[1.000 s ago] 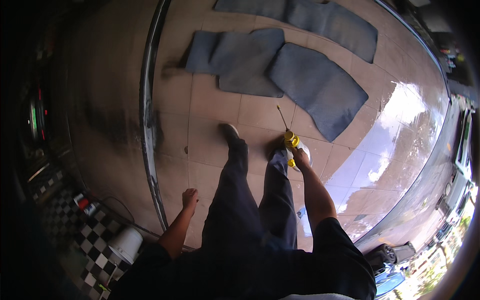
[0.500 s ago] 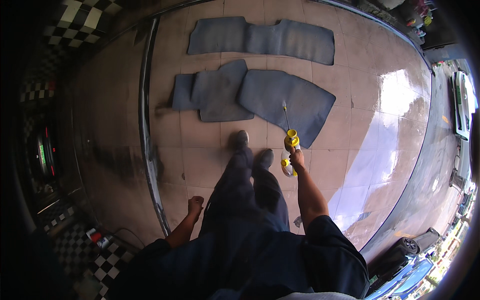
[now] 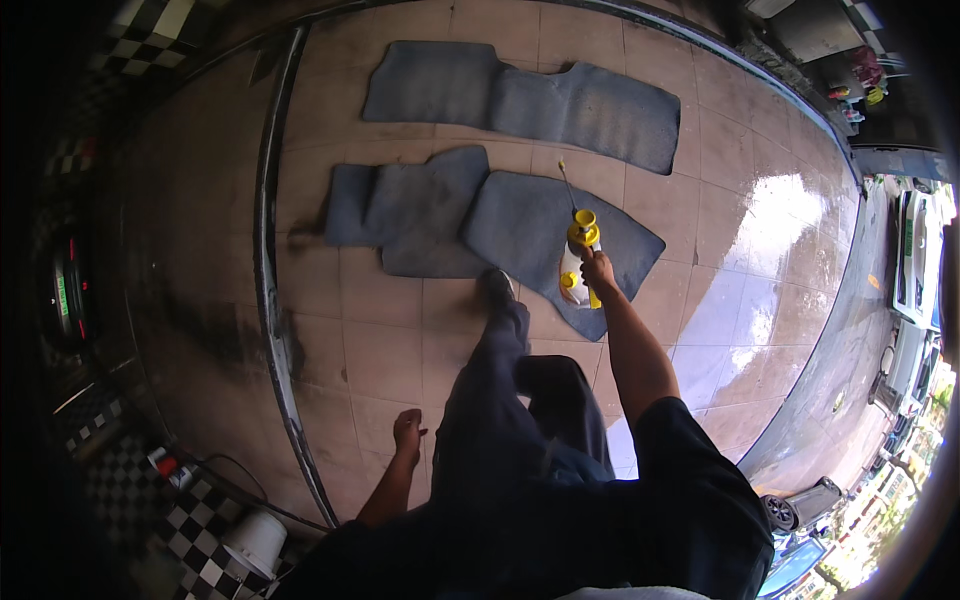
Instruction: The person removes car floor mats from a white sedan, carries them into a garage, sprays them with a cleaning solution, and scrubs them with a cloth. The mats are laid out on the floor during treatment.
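Observation:
My right hand [image 3: 597,270] is closed round the handle of a pump sprayer [image 3: 583,228] with a yellow top, a pale bottle and a thin wand. The sprayer is held above a grey floor mat [image 3: 625,238], its wand pointing away toward a long grey mat [image 3: 625,115] farther off. Another grey mat [image 3: 425,215] lies to the left, touching or overlapping the nearer one. Low on the left, my left hand [image 3: 408,435] hangs beside my leg, fingers curled, with nothing seen in it.
A dark strip [image 3: 268,220] crosses the tiled floor on the left. Beyond it stand a white bucket [image 3: 257,543] and a red-and-white object [image 3: 170,467] on checkered tiles. Wet, shiny floor [image 3: 780,225] lies at right, with parked cars [image 3: 915,255] past its edge.
I have stepped forward, one shoe now at the mats' near edge. The sprayer has moved forward, its wand tip now past the nearer mat. The white bucket has come into view.

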Available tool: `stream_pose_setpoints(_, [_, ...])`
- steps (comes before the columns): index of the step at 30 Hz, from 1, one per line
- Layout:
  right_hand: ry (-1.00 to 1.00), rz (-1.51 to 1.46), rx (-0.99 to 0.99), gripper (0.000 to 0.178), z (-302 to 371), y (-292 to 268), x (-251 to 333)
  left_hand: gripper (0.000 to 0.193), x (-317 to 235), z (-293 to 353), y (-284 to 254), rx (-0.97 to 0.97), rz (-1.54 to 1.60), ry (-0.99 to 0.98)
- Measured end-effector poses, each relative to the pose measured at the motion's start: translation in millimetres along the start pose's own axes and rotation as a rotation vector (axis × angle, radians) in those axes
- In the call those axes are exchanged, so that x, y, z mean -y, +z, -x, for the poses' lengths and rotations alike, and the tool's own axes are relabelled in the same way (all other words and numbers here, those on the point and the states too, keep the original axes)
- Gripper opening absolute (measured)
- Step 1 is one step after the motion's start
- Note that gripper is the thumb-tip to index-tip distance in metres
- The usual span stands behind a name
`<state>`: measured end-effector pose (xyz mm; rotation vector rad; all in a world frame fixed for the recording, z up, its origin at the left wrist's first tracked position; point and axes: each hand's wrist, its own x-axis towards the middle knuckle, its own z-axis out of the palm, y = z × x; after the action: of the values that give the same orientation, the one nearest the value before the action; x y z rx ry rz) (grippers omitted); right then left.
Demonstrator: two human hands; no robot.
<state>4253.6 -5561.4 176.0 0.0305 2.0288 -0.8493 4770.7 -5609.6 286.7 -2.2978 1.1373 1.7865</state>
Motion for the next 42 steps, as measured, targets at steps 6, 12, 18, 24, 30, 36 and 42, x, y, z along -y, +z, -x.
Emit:
stream_pose_setpoints(6, [0.055, -0.091, -0.032, 0.037, -68, -13, 36, 0.019, -1, 21, 21, -0.03, 0.048, -0.105])
stream_pose_setpoints(12, [0.078, -0.181, 0.016, 0.037, -125, -57, 13, 0.018, 8, 36, 50, -0.146, 0.08, -0.197])
stream_pose_setpoints(18, [0.122, -0.179, 0.075, 0.037, -167, -120, -52, 0.021, 10, 58, 141, -0.204, 0.058, -0.171])
stream_pose_setpoints(24, [0.165, -0.28, 0.038, 0.035, -176, -233, -127, 0.02, -48, 55, 284, -0.129, -0.117, 0.055])
stream_pose_setpoints(30, [-0.048, 0.136, -0.228, 0.043, -182, -315, -209, 0.022, -160, 7, 560, 0.39, -0.258, 0.475])
stream_pose_setpoints(36, [-0.074, 0.315, -0.11, 0.042, -129, -389, -200, 0.034, -218, 63, 806, 0.465, -0.751, 1.223])
stream_pose_setpoints(42, [-0.142, 0.32, -0.043, 0.034, -87, -426, -202, 0.019, -185, 90, 835, 0.675, -0.804, 1.288])
